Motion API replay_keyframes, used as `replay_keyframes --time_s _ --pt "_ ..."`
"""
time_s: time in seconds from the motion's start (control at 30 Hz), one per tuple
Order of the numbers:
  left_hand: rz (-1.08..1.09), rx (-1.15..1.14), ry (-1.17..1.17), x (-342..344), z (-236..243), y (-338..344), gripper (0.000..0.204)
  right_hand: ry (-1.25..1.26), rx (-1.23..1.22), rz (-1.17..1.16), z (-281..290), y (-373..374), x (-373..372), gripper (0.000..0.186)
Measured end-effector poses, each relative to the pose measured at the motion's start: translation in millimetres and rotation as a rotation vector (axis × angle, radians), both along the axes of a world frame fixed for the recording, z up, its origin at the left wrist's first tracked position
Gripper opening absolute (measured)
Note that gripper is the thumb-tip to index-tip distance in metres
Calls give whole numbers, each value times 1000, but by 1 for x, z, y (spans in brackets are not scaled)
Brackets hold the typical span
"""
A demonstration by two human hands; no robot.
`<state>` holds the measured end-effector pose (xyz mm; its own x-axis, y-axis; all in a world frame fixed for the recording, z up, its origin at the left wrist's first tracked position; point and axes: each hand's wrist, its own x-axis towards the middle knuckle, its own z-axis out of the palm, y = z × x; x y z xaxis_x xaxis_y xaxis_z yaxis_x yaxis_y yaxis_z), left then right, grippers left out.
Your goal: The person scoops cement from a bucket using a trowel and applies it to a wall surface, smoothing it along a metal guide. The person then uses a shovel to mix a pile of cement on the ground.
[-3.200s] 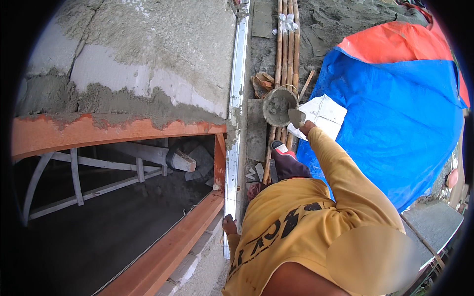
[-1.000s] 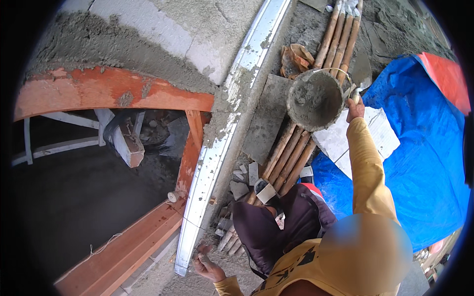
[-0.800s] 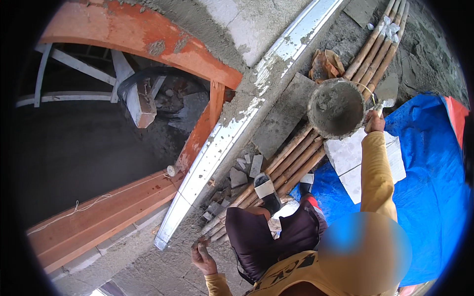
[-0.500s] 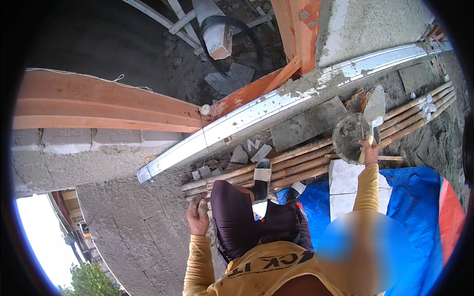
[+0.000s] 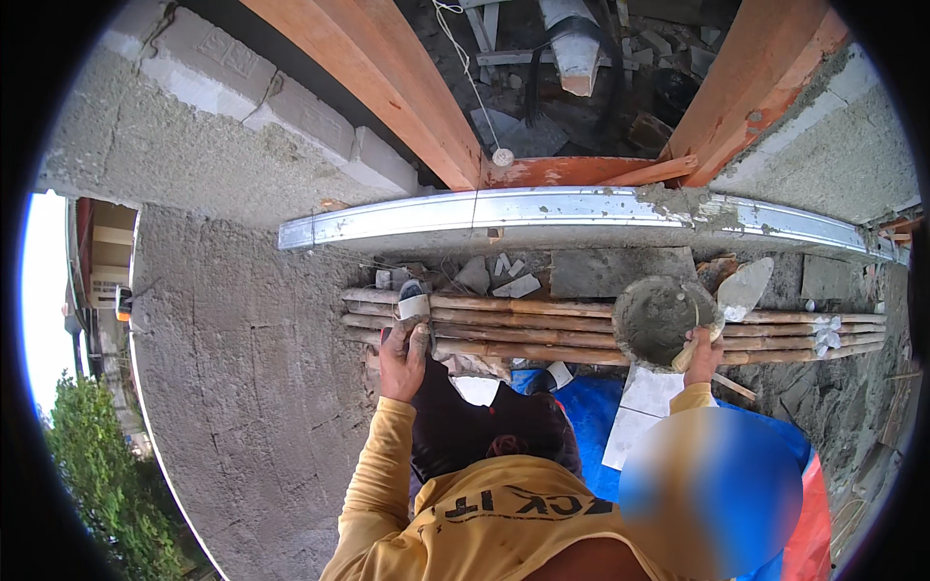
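My right hand (image 5: 701, 358) is closed round the wooden handle of a pointed trowel (image 5: 744, 290), its blade smeared with grey mortar. Just left of that hand, a round bucket (image 5: 625, 339) with wet grey mortar inside stands by the bamboo poles, and the hand overlaps its right rim. My left hand (image 5: 399, 366), grey with dried mortar, is raised over my knee near the left ends of the poles. Its fingers are apart and nothing shows in them.
Bamboo poles (image 5: 542, 327) lie side by side across the front. Beyond them a silvery metal straightedge (image 5: 387, 221) spans the opening between orange wooden posts (image 5: 387, 82). Plastered wall (image 5: 252, 387) rises at left. A blue tarp (image 5: 589, 412) and white board (image 5: 635, 416) lie near me.
My view has turned, so poles and straightedge now run nearly level. The trowel stays in my right hand, now lower beside the bucket. My left hand has risen slightly.
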<state>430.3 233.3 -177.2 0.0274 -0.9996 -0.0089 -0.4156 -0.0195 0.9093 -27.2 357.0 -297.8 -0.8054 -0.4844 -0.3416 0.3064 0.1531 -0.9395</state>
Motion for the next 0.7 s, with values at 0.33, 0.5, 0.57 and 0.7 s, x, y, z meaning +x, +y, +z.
replay_keyframes --time_s 0.33,0.5,0.57,0.7 --pt "67 117 -24 -32 -89 -121 37 -232 125 170 -51 11 107 16" --pt "-159 246 -184 -47 -130 -144 40 -182 202 182 -71 27 142 18" --pt "-177 148 -303 -49 -142 -142 39 -129 221 149 -80 31 132 20" --pt "-217 -20 -492 -53 -143 -153 32 -136 260 27 -126 52 86 21"
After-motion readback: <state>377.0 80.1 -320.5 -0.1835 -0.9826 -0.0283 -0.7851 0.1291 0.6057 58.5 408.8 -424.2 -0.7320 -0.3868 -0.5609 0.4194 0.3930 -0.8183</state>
